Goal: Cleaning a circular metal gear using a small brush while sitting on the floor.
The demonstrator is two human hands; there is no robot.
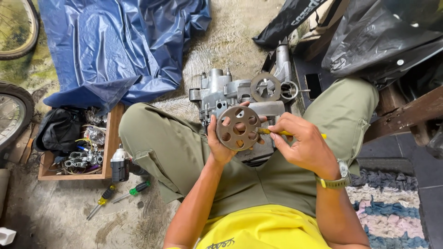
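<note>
My left hand (220, 144) holds up a round metal disc (238, 127) with several holes, gripped at its left edge. My right hand (302, 145) pinches a thin yellow-handled tool (282, 133) whose tip touches the disc's right rim. Behind the disc, between my knees, sits a grey metal engine casing (221, 90) with a ring-shaped gear part (265, 87) on top. I sit on the floor in olive trousers and a yellow shirt, with a watch (336, 180) on my right wrist.
A wooden box (109, 152) of small parts and a black bag (60, 129) lie at left. Two screwdrivers (117, 196) lie on the floor beside a small dark power tool (120, 166). Blue tarp (124, 41) behind, bicycle wheels (14, 110) at far left, black plastic (383, 37) and a wooden beam (406, 115) at right.
</note>
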